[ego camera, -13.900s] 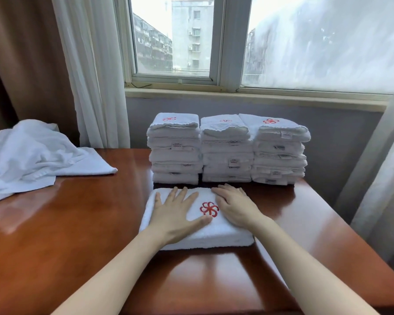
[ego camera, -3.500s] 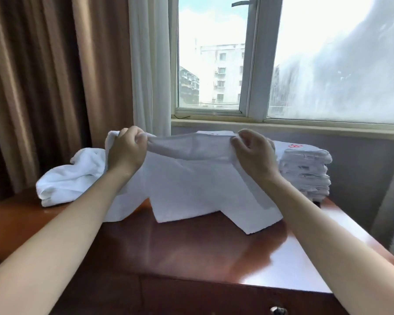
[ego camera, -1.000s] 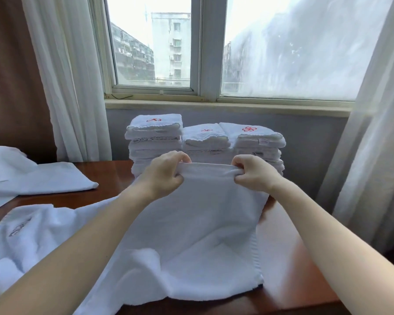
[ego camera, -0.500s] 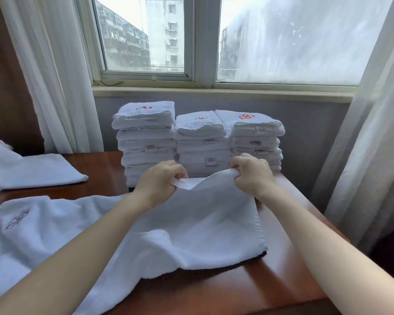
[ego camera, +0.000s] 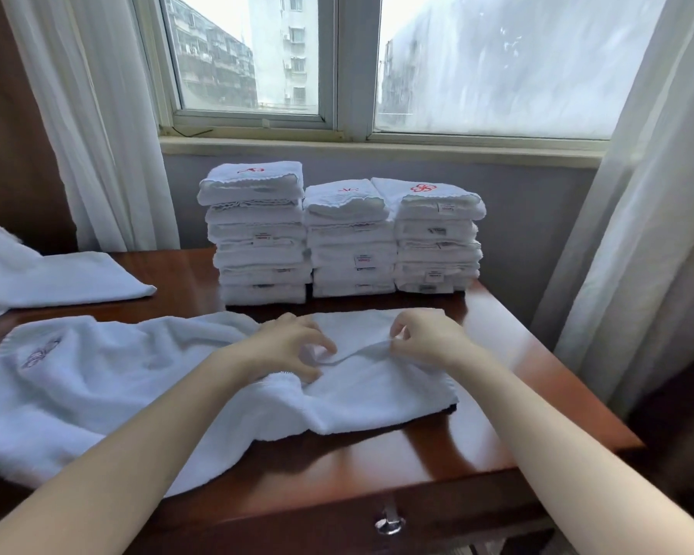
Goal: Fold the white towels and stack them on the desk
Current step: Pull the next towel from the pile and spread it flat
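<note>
Head view: towel (ego camera: 97,394) lies rumpled on desk (ego camera: 517,374), centre out to 8 o'clock; embroidered mark (ego camera: 41,352) at 9. At centre, left hand (ego camera: 285,346) has fingers curled, pinching fold. Just to 3 o'clock of it, right hand (ego camera: 429,338) pinches raised ridge of same towel. At 12, three stacks of folded towels (ego camera: 349,242), side by side. At 10, loose towels (ego camera: 57,278).

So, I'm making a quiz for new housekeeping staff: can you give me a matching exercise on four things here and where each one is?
1 left folded stack
2 spread towel
3 loose towels
4 drawer knob

A held by the left hand and right hand
B desk's front face
C tallest, below the window
D desk's far left

Pairs: 1-C, 2-A, 3-D, 4-B
</note>
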{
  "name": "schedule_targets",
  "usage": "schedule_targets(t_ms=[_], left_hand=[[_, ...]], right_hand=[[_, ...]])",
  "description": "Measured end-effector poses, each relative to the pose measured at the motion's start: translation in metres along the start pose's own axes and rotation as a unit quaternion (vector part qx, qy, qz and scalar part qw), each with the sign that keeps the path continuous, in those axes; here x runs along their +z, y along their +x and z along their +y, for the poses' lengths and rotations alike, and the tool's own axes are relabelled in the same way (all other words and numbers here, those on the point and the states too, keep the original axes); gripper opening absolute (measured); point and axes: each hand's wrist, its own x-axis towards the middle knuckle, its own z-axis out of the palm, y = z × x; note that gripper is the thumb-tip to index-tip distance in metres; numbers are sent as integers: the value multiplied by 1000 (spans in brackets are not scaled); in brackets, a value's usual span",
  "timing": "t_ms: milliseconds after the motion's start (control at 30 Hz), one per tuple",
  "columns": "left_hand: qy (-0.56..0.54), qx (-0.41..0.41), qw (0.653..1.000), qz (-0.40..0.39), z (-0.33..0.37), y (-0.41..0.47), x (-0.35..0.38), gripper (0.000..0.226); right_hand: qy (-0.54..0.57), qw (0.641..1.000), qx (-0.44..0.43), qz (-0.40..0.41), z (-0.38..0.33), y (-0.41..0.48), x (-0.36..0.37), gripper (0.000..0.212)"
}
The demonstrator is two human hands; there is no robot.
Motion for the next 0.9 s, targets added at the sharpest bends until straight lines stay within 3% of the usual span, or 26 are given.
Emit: schedule_targets(t_ms=[300,400,600,667,800,900], left_hand=[[15,17,999,35,25,1,25,66],[54,21,998,24,38,5,27,64],[97,3,995,-29,49,15,23,69],[100,-4,994,-40,51,19,22,68],[113,-28,991,-66,58,30,19,68],[106,-42,989,-92,62,38,18,68]], right_hand=[[23,997,40,57,17,-19,16,32],[36,999,29,23,29,-18,8,34],[42,993,30,-107,40,-17,-18,70],[51,992,31,-115,44,-18,-18,77],[85,996,33,9,54,-27,-7,67],[94,986,32,131,58,-34,0,41]])
